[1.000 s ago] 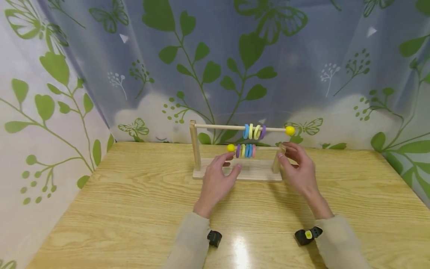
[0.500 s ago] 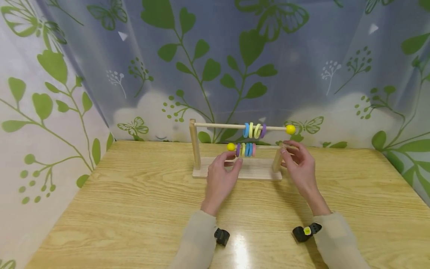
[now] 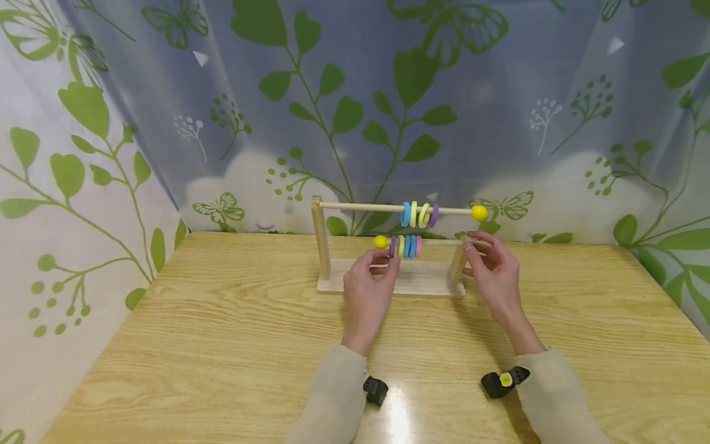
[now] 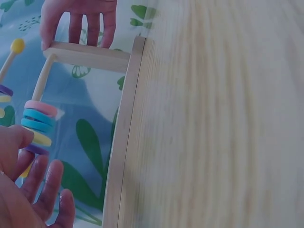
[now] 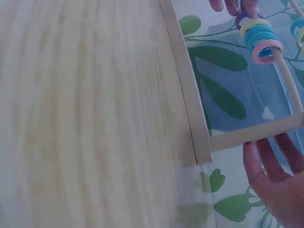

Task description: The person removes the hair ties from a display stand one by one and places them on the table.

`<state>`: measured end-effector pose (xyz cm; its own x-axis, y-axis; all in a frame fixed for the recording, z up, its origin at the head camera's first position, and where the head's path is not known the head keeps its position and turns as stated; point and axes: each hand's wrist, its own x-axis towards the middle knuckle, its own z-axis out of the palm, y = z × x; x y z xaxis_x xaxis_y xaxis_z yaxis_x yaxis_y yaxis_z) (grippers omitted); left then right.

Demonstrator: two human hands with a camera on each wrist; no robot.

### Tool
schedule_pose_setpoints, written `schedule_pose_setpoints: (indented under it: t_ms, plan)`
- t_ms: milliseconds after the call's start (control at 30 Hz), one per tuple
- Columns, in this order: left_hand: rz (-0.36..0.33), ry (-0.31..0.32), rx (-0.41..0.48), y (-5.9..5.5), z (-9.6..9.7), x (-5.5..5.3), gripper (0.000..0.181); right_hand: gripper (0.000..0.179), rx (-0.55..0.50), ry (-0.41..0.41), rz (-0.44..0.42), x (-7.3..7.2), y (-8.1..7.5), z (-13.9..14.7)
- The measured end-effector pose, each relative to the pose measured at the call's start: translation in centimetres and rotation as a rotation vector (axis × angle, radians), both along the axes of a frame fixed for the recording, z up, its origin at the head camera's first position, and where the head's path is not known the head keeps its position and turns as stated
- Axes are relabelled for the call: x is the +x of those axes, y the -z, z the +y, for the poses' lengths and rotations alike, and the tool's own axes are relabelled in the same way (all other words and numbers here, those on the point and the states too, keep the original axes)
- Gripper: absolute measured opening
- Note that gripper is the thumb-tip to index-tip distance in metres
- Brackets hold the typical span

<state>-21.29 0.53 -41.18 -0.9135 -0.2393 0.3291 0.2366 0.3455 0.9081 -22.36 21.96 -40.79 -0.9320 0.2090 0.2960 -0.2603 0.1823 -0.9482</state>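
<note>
Wooden ring rack (image 3: 424, 282): standing upright on the desk (image 3: 222, 345), near its rear edge.
Upper rod (image 3: 360, 208): extending rightward from the left post (image 3: 320, 240); threaded with a blue ring (image 3: 405, 214), two pale yellow rings (image 3: 424, 216) and an upper purple ring (image 3: 434, 216); tipped with a yellow ball (image 3: 479, 213).
Lower rod (image 3: 440, 243): extending leftward from the right post (image 3: 458, 265); threaded, from its free end, with a lower purple ring (image 4: 38, 149), a yellow ring (image 4: 42, 138), two blue rings (image 4: 39, 115) and a pink ring (image 4: 43, 108).
Left hand (image 3: 368, 290): pinching the lower purple ring between thumb and index; other fingers spread.
Right hand (image 3: 496, 277): gripping the right post near its top, fingers against the outer face.
Backdrop (image 3: 355, 92): cloth printed with green leaves and butterflies.
</note>
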Motion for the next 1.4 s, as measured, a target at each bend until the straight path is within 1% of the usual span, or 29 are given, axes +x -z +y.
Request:
schedule_pose_setpoints:
  t_ms: [233, 433, 633, 800, 1133, 1400]
  plan:
    - [-0.011, -0.041, 0.003, -0.16, 0.45, 0.13, 0.020, 0.036, -0.012, -0.002, -0.005, -0.02, 0.04, 0.02]
    - [-0.026, -0.061, 0.018, -0.27, 0.82, -0.10, 0.016, 0.037, -0.009, -0.001, 0.004, -0.07, 0.03, -0.07]
    - [-0.026, -0.077, 0.023, -0.21, 1.00, -0.31, 0.015, 0.037, 0.003, 0.003, 0.005, -0.10, 0.06, -0.04]
    - [-0.007, -0.088, 0.031, -0.13, 1.01, -0.34, 0.014, 0.037, 0.017, 0.003, 0.006, -0.08, 0.15, 0.07]
    - [0.026, -0.117, 0.053, 0.01, 0.86, -0.29, 0.013, 0.037, 0.002, -0.016, -0.005, -0.03, 0.06, 0.29]
    - [0.080, -0.147, 0.037, -0.12, 0.50, -0.11, 0.012, 0.039, -0.006, -0.051, -0.001, -0.06, 0.05, 0.48]
